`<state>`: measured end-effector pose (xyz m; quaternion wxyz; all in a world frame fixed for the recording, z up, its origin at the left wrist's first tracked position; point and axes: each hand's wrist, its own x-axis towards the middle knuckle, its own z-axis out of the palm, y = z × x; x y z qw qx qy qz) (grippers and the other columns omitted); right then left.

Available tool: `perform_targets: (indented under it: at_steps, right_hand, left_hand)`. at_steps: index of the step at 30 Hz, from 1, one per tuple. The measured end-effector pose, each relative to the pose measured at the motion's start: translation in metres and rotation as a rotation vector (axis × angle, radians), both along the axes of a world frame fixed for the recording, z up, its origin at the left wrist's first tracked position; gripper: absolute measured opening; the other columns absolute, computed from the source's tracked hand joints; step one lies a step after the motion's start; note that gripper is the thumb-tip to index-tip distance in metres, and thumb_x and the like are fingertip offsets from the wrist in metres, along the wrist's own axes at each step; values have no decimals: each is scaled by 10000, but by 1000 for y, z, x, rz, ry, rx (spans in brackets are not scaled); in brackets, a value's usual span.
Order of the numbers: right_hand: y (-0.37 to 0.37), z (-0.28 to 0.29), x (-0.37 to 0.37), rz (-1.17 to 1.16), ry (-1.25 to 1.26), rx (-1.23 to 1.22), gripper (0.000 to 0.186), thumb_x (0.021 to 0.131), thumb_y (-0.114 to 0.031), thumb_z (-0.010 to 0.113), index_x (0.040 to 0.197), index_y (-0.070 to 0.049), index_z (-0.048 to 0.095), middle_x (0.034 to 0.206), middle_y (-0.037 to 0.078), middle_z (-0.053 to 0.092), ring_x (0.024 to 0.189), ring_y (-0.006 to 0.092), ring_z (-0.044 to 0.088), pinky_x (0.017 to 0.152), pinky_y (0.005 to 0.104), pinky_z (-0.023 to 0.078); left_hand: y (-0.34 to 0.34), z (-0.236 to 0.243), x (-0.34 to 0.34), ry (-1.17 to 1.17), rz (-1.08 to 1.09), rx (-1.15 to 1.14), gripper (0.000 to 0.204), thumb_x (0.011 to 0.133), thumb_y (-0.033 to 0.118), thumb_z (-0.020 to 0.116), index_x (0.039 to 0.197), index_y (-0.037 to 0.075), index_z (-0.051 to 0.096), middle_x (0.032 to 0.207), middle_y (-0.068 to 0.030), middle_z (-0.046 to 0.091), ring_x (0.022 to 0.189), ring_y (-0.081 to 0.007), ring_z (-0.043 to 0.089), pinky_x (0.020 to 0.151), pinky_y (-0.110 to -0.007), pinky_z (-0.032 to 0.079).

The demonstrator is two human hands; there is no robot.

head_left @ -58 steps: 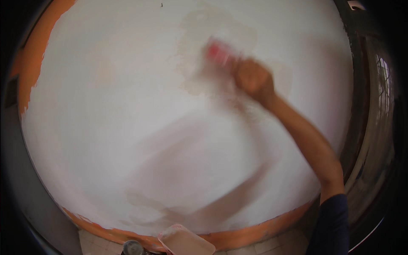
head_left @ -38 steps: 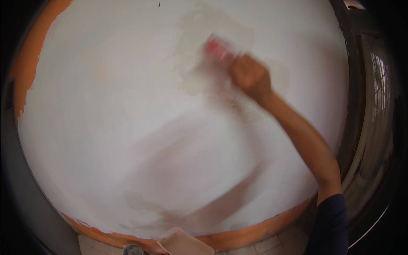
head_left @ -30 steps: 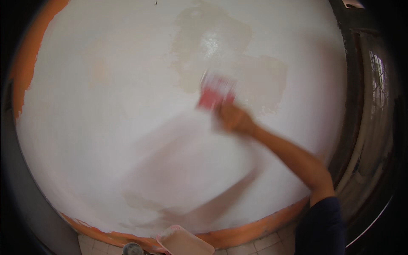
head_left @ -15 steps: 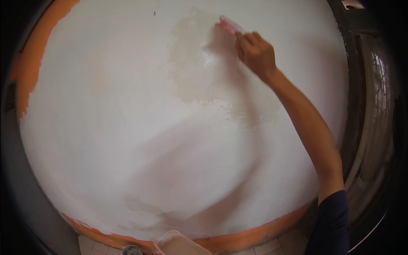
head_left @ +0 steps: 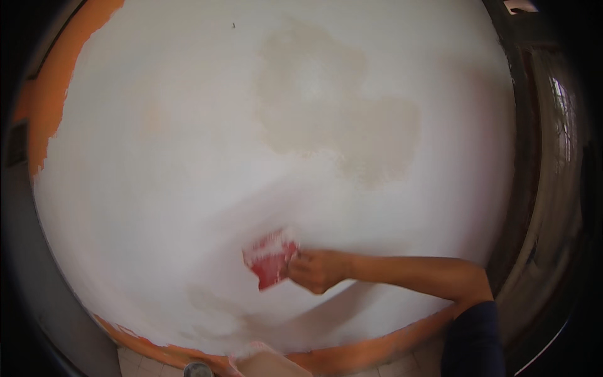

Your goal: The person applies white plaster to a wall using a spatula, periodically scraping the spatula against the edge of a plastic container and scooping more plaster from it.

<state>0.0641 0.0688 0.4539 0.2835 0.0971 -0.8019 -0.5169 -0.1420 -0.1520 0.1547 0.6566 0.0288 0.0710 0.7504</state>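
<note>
My right hand (head_left: 319, 271) grips a flat red tool (head_left: 270, 261) smeared with white, perhaps a wide brush or scraper, over the lower middle of the white wall (head_left: 138, 207). Whether the tool touches the wall I cannot tell. Higher up, a damp-looking beige patch (head_left: 326, 113) spreads across the wall. At the bottom edge is a pale tray (head_left: 267, 364) with pinkish smears, beside a round grey container (head_left: 198, 371). My left hand is not in view.
An orange strip (head_left: 59, 88) runs down the wall's left side and another (head_left: 333, 357) along its foot, above a tiled floor (head_left: 147, 366). A grey surface (head_left: 69, 327) borders the left. A curtained window with bars (head_left: 559, 125) stands at the right.
My right hand and the red tool have come down and left from the upper patch to the lower middle of the wall. My forearm now lies nearly level.
</note>
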Motion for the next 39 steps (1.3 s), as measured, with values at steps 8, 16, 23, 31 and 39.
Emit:
perform_targets:
  at_steps: [8, 16, 23, 31, 39]
  right_hand:
    - [13, 290, 69, -298, 937, 467, 78, 753, -57, 609, 828, -72, 623, 816, 89, 628, 705, 235, 612, 557, 324, 525]
    - [86, 73, -30, -290, 226, 161, 183, 691, -112, 596, 800, 36, 587, 769, 131, 573, 674, 241, 584, 580, 343, 506]
    - [6, 53, -87, 123, 48, 97, 185, 671, -117, 627, 788, 25, 634, 731, 93, 568, 676, 206, 576, 608, 339, 521]
    - [29, 278, 34, -484, 879, 322, 152, 728, -113, 630, 827, 0, 606, 743, 117, 597, 699, 268, 607, 592, 360, 523]
    - [61, -23, -57, -199, 140, 42, 257, 651, -61, 587, 865, 78, 619, 776, 106, 567, 678, 208, 561, 663, 320, 526]
  left_hand:
    - [-3, -9, -13, -17, 7, 24, 755, 841, 560, 546, 1429, 115, 388, 1438, -164, 428, 1297, -432, 408, 992, -705, 330]
    - [-1, -23, -20, -78, 43, 1, 747, 841, 551, 551, 1425, 112, 394, 1434, -163, 433, 1293, -428, 414, 997, -695, 337]
    - [9, -14, -61, -42, 44, 81, 742, 845, 548, 546, 1427, 116, 392, 1433, -161, 436, 1291, -427, 417, 999, -696, 334]
    - [9, -13, -84, -21, 64, 104, 738, 850, 549, 535, 1433, 121, 385, 1435, -157, 436, 1294, -427, 414, 1003, -700, 324]
    - [11, -41, -104, 33, 88, -114, 743, 849, 550, 533, 1439, 124, 380, 1440, -153, 432, 1302, -427, 407, 1011, -705, 308]
